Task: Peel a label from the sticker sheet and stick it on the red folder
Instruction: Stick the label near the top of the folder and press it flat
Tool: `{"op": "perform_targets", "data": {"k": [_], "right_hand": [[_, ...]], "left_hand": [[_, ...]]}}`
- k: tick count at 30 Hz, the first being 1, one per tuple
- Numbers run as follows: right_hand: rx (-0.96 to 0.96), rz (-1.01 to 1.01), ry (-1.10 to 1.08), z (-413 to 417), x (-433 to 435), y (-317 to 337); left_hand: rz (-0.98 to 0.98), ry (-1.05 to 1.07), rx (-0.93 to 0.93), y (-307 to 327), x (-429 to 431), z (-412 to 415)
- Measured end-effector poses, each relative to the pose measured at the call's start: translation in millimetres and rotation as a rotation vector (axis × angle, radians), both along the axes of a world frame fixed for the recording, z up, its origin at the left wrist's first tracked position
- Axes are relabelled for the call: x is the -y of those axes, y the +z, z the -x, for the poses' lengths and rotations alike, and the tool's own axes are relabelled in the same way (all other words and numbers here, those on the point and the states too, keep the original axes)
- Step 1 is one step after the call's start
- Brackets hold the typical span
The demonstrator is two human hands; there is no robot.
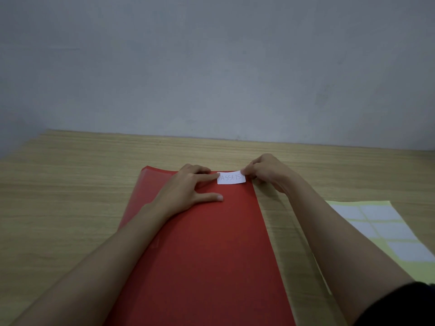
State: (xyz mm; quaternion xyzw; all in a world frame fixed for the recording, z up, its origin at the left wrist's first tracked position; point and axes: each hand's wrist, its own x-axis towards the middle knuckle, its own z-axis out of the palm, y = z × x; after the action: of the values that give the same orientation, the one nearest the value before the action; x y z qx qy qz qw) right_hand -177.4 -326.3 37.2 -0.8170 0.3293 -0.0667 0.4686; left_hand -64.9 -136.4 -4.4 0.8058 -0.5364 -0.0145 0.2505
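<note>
A red folder lies lengthwise on the wooden table in front of me. A white label with "ASSETS" written on it sits at the folder's far right corner. My left hand rests flat on the folder, its index fingertip touching the label's left end. My right hand pinches the label's right end between thumb and fingers. The yellow sticker sheet with white labels lies to the right, partly hidden by my right forearm.
The wooden table runs back to a grey wall. Bare wood shows to the left of the folder and beyond it. A black sleeve shows at the bottom right corner.
</note>
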Motion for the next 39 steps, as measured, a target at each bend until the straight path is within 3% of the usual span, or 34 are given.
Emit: {"op": "perform_targets", "data": {"k": [39], "right_hand": [[-0.016,0.136,0.013,-2.0,-2.3,-5.6]], "left_hand": [[-0.004,-0.003,0.015,1.8,-0.1,2.4]]}}
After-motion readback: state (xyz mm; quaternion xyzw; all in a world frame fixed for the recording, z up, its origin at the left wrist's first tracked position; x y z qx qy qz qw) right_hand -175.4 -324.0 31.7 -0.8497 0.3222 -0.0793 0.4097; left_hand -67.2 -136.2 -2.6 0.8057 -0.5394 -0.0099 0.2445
